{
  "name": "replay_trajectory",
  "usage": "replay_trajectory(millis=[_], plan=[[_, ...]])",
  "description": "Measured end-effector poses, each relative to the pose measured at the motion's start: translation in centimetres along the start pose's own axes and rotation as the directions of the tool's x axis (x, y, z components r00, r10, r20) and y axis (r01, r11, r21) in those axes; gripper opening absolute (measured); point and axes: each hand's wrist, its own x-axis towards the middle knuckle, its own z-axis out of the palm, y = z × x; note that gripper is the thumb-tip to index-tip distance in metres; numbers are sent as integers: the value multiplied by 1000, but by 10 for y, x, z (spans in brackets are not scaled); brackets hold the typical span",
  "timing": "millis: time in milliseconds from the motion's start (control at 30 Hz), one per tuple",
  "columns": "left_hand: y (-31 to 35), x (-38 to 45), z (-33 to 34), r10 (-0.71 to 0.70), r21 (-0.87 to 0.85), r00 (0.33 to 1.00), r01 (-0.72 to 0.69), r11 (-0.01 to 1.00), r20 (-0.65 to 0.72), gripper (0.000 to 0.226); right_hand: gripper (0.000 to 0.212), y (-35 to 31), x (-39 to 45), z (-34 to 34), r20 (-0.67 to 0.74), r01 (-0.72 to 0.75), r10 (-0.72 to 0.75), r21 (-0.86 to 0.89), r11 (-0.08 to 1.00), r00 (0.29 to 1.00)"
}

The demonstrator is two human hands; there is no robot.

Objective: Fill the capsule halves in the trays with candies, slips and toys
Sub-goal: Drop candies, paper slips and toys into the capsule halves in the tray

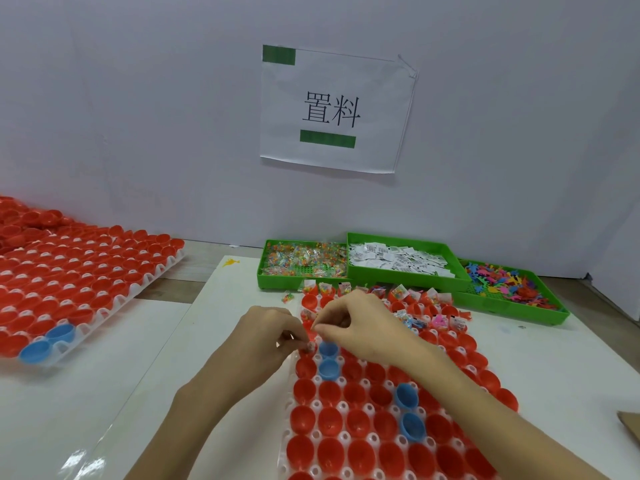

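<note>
A pale wall with a printed paper sign (332, 109) is being faced across a white table (104, 393). Along the table's far edge, three green bins are being kept: candy packets (304, 259), paper slips (398, 259) and small plastic toys (502, 282). A white tray (346, 407) of red and blue capsule halves (356, 424) is being worked on near the front edge; only its far rows are filled. A second tray (86, 289) is lying at the left edge.

A small clear packet (306, 345) is being pinched in the curled left hand (266, 337) at the tray's far left corner. The right hand (360, 323) is being held beside it, fingertips closed together; what they hold cannot be told.

The packets are judged light, soft and slippery, best pinched at an edge.
</note>
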Motion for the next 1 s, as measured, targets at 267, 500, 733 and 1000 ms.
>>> replay_trajectory(millis=[267, 500, 733, 1000], plan=[[-6, 0, -2, -16, -6, 999, 16, 1000, -39, 11, 15, 32, -41, -65, -80, -42, 73, 341, 939, 994], [-2, 2, 7, -1, 56, 999, -1, 998, 47, 13, 19, 74, -78, -78, -232, -26, 198, 586, 810, 952], [0, 5, -14, -110, -29, 992, 113, 993, 67, 11, 19, 87, -86, -80, -247, -12, 215, 629, 778, 945], [-7, 107, -34, -140, -7, 974, 141, 990, -180, 16, 20, 99, -87, -84, -299, -9, 301, 697, 717, 906]])
